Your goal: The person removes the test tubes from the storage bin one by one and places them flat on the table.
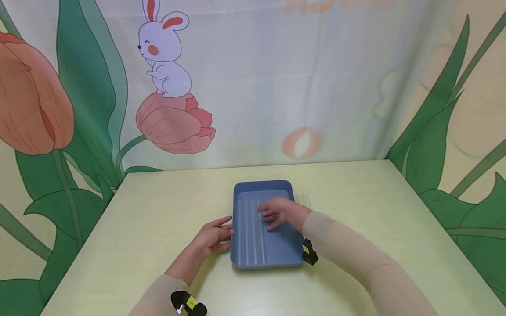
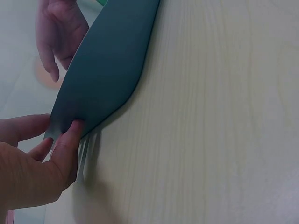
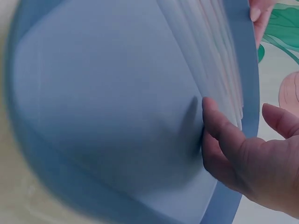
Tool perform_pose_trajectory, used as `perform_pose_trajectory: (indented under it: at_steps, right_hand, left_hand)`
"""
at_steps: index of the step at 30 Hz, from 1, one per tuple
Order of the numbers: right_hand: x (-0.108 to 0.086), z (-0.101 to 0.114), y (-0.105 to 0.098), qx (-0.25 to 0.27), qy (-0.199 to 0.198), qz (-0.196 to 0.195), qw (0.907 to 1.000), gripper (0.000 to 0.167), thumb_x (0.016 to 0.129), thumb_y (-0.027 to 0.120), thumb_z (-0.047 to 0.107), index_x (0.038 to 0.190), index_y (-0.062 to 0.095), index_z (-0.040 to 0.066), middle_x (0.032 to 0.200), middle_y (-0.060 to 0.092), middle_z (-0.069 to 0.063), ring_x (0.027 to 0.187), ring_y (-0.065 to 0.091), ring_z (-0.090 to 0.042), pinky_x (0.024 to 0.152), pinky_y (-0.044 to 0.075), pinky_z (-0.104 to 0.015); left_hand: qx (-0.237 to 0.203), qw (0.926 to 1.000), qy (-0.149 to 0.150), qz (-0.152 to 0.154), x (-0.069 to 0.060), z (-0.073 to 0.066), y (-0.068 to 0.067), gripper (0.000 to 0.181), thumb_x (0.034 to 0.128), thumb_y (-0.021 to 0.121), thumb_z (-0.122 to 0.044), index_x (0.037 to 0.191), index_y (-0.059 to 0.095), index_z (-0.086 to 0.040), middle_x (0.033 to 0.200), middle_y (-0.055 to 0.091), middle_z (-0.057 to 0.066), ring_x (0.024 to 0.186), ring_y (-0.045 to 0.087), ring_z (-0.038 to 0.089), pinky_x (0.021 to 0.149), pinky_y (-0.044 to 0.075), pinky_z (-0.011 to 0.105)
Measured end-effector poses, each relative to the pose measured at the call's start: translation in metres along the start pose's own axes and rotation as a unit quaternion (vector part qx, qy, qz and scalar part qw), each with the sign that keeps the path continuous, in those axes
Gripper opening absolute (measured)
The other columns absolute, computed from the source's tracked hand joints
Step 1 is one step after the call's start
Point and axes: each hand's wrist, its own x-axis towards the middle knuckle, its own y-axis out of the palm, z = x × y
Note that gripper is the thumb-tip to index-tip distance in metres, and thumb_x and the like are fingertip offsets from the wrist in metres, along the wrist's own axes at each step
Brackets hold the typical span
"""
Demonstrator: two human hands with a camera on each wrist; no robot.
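A blue rectangular tray [image 1: 282, 250] [image 2: 107, 60] [image 3: 93, 93] lies on the table, with long pale strips [image 1: 253, 237] [image 3: 205, 51] running lengthwise along its left part; whether these are loose or moulded I cannot tell. My left hand [image 1: 213, 237] [image 2: 35, 168] rests its fingertips on the tray's left outer wall, fingers loosely extended. Inside the tray, my right hand [image 1: 278, 213] [image 3: 261, 163] has its fingers spread and slightly bent, with fingertips beside the strips. Nothing is visible in its grip.
The pale table [image 1: 170, 202] extends around the tray. Faint, see-through lines [image 1: 304, 201] show just right of the tray's upper part, too unclear to identify. A printed curtain [image 1: 253, 87] with a rabbit and tulips hangs behind the table.
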Motion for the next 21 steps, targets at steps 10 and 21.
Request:
perform_pose_trajectory:
  at_steps: [10, 21]
  right_hand:
    - [0.107, -0.038, -0.009, 0.011, 0.009, -0.044, 0.9989, 0.077, 0.077, 0.079, 0.002, 0.144, 0.042, 0.003, 0.141, 0.054, -0.021, 0.114, 0.060, -0.032, 0.074, 0.061, -0.059]
    - [0.053, -0.029, 0.011, -0.039, -0.028, -0.080, 0.9957, 0.042, 0.077, 0.075, -0.007, 0.114, 0.058, 0.003, 0.117, 0.059, -0.016, 0.101, 0.061, -0.030, 0.067, 0.063, -0.045]
  left_hand:
    - [-0.001, 1.0000, -0.001, -0.001, -0.001, 0.000, -0.001, 0.058, 0.0983, 0.056, 0.002, 0.155, 0.042, -0.003, 0.154, 0.046, 0.031, 0.108, 0.067, 0.019, 0.079, 0.060, 0.033]
    - [0.000, 1.0000, -0.003, -0.005, 0.000, 0.000, 0.000, 0.058, 0.0981, 0.056, 0.002, 0.154, 0.044, -0.004, 0.153, 0.048, 0.030, 0.104, 0.068, 0.018, 0.078, 0.060, 0.033]
